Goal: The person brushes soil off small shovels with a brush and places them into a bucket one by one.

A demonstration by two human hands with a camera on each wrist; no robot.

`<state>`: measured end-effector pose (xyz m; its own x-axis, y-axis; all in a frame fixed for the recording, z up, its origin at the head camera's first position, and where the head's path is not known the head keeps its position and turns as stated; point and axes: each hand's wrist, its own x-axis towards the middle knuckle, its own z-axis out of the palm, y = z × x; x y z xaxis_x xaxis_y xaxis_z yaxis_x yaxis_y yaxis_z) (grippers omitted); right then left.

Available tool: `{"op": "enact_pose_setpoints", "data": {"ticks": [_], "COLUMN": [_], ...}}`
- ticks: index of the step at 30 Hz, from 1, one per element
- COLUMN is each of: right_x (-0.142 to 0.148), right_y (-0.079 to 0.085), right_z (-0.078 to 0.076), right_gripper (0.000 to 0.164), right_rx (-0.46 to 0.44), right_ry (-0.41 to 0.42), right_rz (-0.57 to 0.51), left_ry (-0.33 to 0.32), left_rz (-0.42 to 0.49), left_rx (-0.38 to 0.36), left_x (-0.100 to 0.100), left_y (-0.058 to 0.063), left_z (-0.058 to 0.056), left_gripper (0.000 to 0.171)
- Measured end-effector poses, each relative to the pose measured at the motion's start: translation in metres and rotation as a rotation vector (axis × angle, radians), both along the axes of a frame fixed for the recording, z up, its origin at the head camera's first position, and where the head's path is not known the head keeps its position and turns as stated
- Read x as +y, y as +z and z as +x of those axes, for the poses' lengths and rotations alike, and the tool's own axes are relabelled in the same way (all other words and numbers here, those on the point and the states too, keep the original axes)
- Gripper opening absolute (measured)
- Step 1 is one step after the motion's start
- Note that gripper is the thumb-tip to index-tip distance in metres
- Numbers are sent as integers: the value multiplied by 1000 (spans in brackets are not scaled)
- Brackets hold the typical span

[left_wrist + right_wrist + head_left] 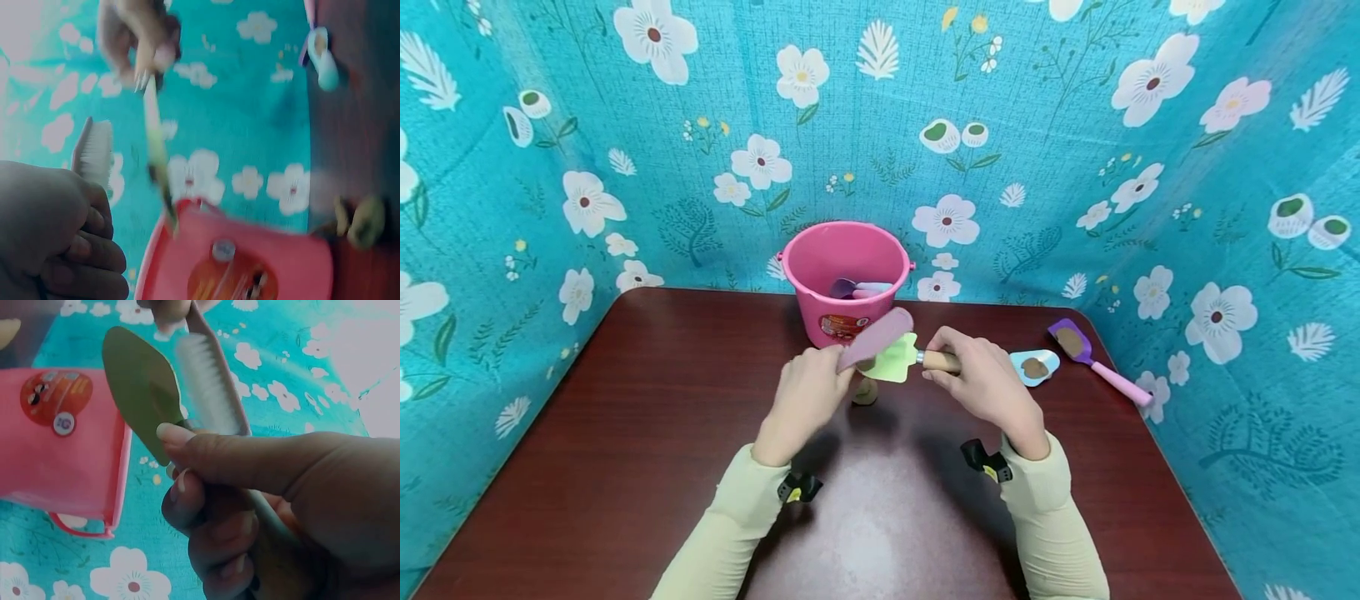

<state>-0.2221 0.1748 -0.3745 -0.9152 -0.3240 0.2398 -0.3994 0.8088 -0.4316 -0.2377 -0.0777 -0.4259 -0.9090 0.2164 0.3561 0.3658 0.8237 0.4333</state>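
Note:
My left hand (807, 393) grips a pink brush (880, 335) with white bristles, its head tilted up to the right. My right hand (983, 377) holds a small hand trowel (892, 365) by its wooden handle, thumb laid along the top in the right wrist view. The trowel's light green blade points left. In the right wrist view the bristles (209, 384) are beside the blade (139, 390); whether they touch it I cannot tell. A dark patch shows low on the blade in the head view. Both tools hang above the table, in front of the pink bucket.
The pink bucket (814, 310) stands at the back with several tool handles inside. A small tan object (865, 392) lies under the hands. To the right are a light blue scoop (1049, 358) and a purple shovel (1080, 353), both bearing brown matter. Floral cloth (850, 125) hangs around the table.

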Motion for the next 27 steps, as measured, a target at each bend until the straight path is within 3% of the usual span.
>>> {"op": "enact_pose_setpoints", "data": {"ticks": [4,13,19,23,27], "right_x": [-2,10,17,16,9], "right_y": [3,5,8,8,5], "right_z": [3,4,6,5,5], "right_gripper": [26,25,25,25,24], "right_rx": [17,51,38,36,39], "right_ry": [2,-37,-60,-50,-22], "right_rz": [5,4,-4,4,10], "left_ry": [-34,88,136,83,-30], "left_rz": [-31,-72,-36,27,36], "left_rx": [-20,-41,-70,-74,-80], "left_x": [13,5,-8,-6,6], "left_y": [-5,-21,-21,-11,-4], "left_z": [4,-12,-19,-12,1], "left_gripper": [21,19,19,20,24]}}
